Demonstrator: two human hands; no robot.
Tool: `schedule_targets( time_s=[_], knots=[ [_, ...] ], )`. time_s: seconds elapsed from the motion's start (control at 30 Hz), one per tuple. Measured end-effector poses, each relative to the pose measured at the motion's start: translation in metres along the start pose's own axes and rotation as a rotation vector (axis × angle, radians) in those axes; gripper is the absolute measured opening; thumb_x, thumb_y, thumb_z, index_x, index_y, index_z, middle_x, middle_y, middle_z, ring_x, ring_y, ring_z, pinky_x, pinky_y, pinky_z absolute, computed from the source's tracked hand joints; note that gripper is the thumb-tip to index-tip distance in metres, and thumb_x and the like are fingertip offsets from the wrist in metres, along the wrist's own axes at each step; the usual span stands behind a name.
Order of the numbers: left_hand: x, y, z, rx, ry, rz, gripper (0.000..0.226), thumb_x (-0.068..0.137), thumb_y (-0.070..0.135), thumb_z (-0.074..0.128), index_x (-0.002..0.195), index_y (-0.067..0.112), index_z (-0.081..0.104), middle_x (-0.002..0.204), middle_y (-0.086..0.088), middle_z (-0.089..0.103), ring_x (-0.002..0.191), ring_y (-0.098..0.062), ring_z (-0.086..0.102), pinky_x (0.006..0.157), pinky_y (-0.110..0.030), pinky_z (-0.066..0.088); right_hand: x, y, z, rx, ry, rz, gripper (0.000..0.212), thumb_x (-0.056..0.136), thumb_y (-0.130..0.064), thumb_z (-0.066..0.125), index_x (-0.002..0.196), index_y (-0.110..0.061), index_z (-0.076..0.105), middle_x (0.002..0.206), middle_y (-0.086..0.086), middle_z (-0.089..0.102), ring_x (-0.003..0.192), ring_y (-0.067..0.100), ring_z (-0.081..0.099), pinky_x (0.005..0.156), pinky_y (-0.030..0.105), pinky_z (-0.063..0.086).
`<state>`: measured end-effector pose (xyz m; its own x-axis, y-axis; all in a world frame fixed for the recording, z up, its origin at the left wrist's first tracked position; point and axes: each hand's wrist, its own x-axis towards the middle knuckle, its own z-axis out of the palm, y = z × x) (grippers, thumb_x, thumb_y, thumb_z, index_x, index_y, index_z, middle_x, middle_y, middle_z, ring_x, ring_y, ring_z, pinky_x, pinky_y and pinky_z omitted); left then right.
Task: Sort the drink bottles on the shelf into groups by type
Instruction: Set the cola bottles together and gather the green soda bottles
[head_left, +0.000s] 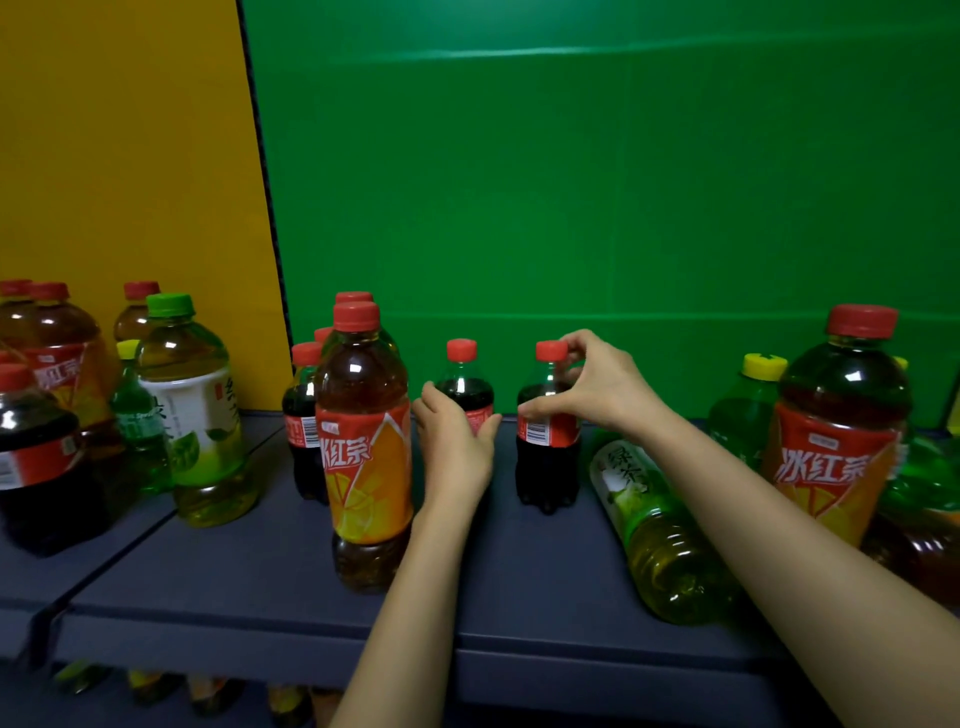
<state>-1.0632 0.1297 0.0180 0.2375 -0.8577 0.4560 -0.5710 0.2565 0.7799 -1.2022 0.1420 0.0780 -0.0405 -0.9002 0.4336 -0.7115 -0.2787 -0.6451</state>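
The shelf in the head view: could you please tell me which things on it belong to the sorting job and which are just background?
Part of the job:
- left hand on a small red-capped cola bottle
- right hand on a second small cola bottle
- tall orange-labelled iced tea bottle
- toppled green tea bottle
- dark blue shelf

Just background:
- green backdrop
- yellow panel

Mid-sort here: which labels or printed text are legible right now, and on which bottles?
"冰红茶": centre iced tea bottle.
"冰红茶": right iced tea bottle.
"绿茶": lying green tea bottle.
"红茶", partly hidden: far-left iced tea bottle.
Cola bottle barcode and print: too small to read.
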Motion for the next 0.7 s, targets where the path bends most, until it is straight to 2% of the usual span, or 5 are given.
schedule_targets(
  time_s=[0.17, 0.33, 0.5, 0.6, 0.7],
  knots=[
    [-0.004, 0.001, -0.001, -0.017, 0.004, -0.003, 0.080, 0.084, 0.018, 0.065, 0.141, -0.004, 0.014, 0.141, -0.021, 0.027, 0.132, -0.034, 0.031, 0.107, -0.035, 0.029, -0.009, -0.001, 0.007, -0.100, 0.015, -0.095, 0.078, 0.056, -0.034, 0.085, 0.118, -0.011, 0.045, 0.117, 0.006, 0.054, 0.106, 0.022, 0.051, 0.087, 0.030, 0.040],
    [-0.013, -0.001, -0.005, 0.018, -0.022, 0.016, 0.078, 0.089, 0.016, 0.057, 0.143, -0.006, 0.005, 0.148, -0.024, 0.020, 0.140, -0.035, 0.018, 0.115, -0.037, 0.019, -0.023, 0.002, 0.007, -0.179, 0.000, -0.119, 0.073, 0.070, -0.043, 0.074, 0.127, -0.011, 0.042, 0.126, 0.008, 0.050, 0.118, 0.024, 0.048, 0.099, 0.038, 0.039],
    [-0.033, -0.004, -0.011, 0.000, 0.076, 0.137, 0.062, 0.087, 0.011, 0.057, 0.138, -0.005, 0.026, 0.141, -0.022, 0.034, 0.133, -0.033, 0.031, 0.110, -0.035, 0.025, -0.051, -0.005, -0.014, -0.212, 0.051, -0.130, 0.054, 0.082, -0.035, 0.062, 0.129, -0.014, 0.044, 0.128, 0.003, 0.052, 0.116, 0.019, 0.051, 0.099, 0.040, 0.042],
    [-0.054, -0.002, -0.014, -0.022, 0.088, 0.193, 0.057, 0.085, 0.012, 0.060, 0.134, -0.003, 0.035, 0.138, -0.021, 0.038, 0.131, -0.033, 0.034, 0.109, -0.035, 0.026, -0.077, -0.012, -0.031, -0.148, 0.077, -0.137, 0.035, 0.085, -0.027, 0.061, 0.118, -0.017, 0.055, 0.117, -0.003, 0.060, 0.101, 0.012, 0.059, 0.090, 0.030, 0.049],
    [-0.075, 0.001, -0.018, -0.025, 0.136, 0.286, 0.044, 0.083, 0.013, 0.063, 0.122, 0.000, 0.047, 0.125, -0.017, 0.047, 0.120, -0.030, 0.042, 0.097, -0.023, 0.026, -0.108, -0.012, -0.047, -0.083, 0.088, -0.131, 0.020, 0.085, -0.023, 0.061, 0.106, -0.021, 0.062, 0.099, -0.009, 0.065, 0.088, 0.003, 0.062, 0.080, 0.015, 0.049]
  ],
)
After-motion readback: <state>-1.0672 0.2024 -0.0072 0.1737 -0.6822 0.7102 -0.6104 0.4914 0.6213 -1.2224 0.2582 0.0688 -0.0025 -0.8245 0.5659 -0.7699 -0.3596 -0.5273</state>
